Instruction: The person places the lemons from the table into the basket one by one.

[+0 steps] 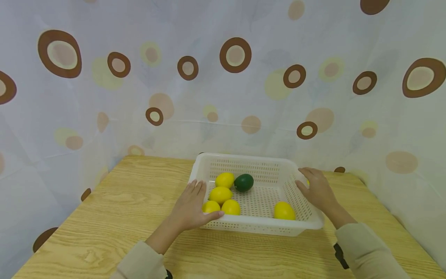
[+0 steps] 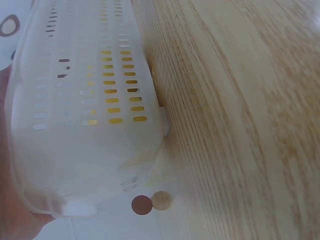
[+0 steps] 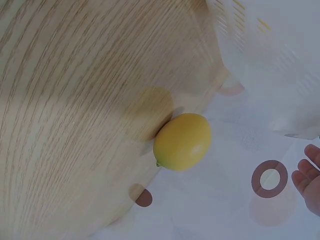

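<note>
A white perforated plastic basket stands on the wooden table, with several yellow lemons inside, most of them grouped at its left. A dark green oval fruit lies beside the group. My left hand rests on the basket's front left corner, fingers over the left rim and thumb along the front rim. By the right rim is my right hand, its fingers slightly bent and holding nothing. Another lemon lies on the table outside the basket, mostly hidden behind the right hand in the head view.
The wooden table extends to both sides of the basket and in front of it. A pale curtain patterned with brown and beige circles hangs along the table's back and sides.
</note>
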A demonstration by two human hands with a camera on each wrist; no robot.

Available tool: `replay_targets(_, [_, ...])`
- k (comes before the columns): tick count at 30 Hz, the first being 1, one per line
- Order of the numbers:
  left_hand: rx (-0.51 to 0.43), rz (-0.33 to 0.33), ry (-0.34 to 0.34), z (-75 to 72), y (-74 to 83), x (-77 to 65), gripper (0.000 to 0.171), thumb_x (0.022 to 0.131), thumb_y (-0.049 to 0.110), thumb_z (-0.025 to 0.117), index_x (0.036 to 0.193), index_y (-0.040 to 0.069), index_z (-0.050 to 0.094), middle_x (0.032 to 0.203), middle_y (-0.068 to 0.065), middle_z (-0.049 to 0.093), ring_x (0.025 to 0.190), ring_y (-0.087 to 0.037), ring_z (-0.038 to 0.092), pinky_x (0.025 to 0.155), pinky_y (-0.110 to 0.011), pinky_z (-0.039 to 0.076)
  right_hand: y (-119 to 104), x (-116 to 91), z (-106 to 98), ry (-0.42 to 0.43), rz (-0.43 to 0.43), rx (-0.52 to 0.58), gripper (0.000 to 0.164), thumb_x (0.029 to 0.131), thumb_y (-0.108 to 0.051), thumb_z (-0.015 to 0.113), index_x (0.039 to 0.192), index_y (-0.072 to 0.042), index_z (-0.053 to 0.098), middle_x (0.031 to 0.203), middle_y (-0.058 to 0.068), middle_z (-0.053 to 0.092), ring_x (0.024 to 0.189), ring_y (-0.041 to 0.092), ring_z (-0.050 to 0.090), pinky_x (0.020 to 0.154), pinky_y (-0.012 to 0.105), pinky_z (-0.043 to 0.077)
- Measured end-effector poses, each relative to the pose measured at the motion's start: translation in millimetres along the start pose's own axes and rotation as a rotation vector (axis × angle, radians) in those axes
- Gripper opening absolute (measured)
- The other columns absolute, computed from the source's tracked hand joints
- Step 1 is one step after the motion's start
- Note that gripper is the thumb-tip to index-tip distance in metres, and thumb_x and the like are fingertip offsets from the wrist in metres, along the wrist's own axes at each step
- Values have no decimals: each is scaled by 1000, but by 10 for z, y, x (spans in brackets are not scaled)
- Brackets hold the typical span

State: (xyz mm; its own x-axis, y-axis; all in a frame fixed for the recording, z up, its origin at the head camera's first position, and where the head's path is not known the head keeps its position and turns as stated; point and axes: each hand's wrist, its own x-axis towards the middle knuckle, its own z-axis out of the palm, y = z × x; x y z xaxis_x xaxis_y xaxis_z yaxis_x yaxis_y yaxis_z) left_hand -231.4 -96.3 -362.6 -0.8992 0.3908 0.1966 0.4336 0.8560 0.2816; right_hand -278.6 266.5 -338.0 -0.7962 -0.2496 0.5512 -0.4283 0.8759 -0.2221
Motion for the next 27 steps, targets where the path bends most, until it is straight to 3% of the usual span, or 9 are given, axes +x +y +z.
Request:
replay_targets(8, [3, -2, 1, 2, -6, 8, 96, 83, 64, 50, 142, -9, 26, 149, -24, 26, 141, -39, 17, 118, -46, 14, 75, -25, -35, 28, 37, 36, 35, 84, -3, 61, 114, 15, 55, 117, 36, 52, 110, 50, 44, 95, 64, 34])
replay_targets(18, [3, 0, 7, 5, -11, 12, 97, 83, 64, 50, 142, -9, 26, 149, -25, 27, 141, -39, 18, 118, -45, 15, 176, -55, -44, 110, 16, 17, 39, 79, 1, 64, 112, 18, 54, 112, 38, 53, 106, 52, 45, 92, 65, 35])
replay_targets(27, [21, 16, 9, 0, -5, 3, 98, 83, 67, 47, 141, -10, 27, 148, -26, 28, 140, -40, 19, 117, -46, 16, 229, -96, -46, 57, 76, 1, 42, 82, 0, 63, 117, 18, 51, 117, 39, 49, 109, 52, 42, 93, 66, 34])
